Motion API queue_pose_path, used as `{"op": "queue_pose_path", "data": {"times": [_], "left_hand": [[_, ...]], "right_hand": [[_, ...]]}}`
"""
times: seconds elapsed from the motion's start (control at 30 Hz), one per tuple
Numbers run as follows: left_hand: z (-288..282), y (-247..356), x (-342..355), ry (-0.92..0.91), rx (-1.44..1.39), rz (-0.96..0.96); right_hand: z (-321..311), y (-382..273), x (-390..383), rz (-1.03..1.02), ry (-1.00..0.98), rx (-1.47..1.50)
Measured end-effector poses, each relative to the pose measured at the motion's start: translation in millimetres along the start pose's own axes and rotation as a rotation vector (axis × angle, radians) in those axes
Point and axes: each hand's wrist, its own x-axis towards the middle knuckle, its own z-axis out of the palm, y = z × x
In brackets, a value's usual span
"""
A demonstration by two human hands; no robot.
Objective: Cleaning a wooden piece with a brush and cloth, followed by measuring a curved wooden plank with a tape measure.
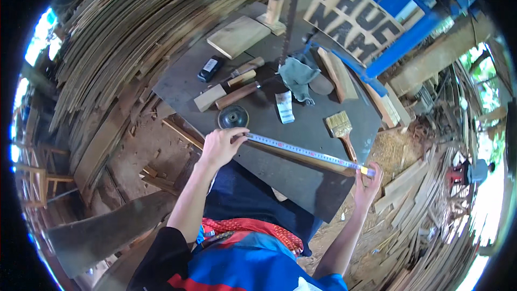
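Observation:
A light measuring tape (301,150) is stretched straight across the near part of the dark tabletop. My left hand (223,146) pinches it at the left, close to a round dark disc (233,117). At the other end, beside a yellow patch on the tape, my right hand (368,184) grips it between thumb and fingers. Just below the tape runs a narrow brown wooden strip (315,165); whether my fingers hold it too I cannot tell. A paintbrush (340,127) with a wooden handle lies beyond the tape, its handle end nearly touching it.
On the dark table (318,196) lie wooden-handled tools (238,96), a black box-shaped item (210,69), a printed paper (285,108), a grey-green cloth (297,78) and a flat board (238,36). Stacked planks (134,32) fill the left; a blue machine frame (405,43) stands at the far right.

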Motion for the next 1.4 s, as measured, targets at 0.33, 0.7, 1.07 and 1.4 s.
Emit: {"op": "queue_pose_path", "data": {"times": [0.33,0.7,1.07,1.4], "left_hand": [[8.1,-21.2,-6.9,0.108,-0.076,0.116],[11.1,-20.2,-5.7,0.073,-0.078,0.147],[7.7,-25.5,-0.8,0.068,-0.084,0.187],[12.4,-26.6,-10.6,0.086,-0.117,0.159]], "right_hand": [[-23.3,-0.7,12.9,0.048,-0.059,0.009],[-8.5,-10.0,-1.9,0.184,-0.106,0.257],[-1.6,-15.1,3.4,0.11,-0.106,-0.044],[-0.1,-11.5,-8.4,0.172,-0.111,0.022]]}}
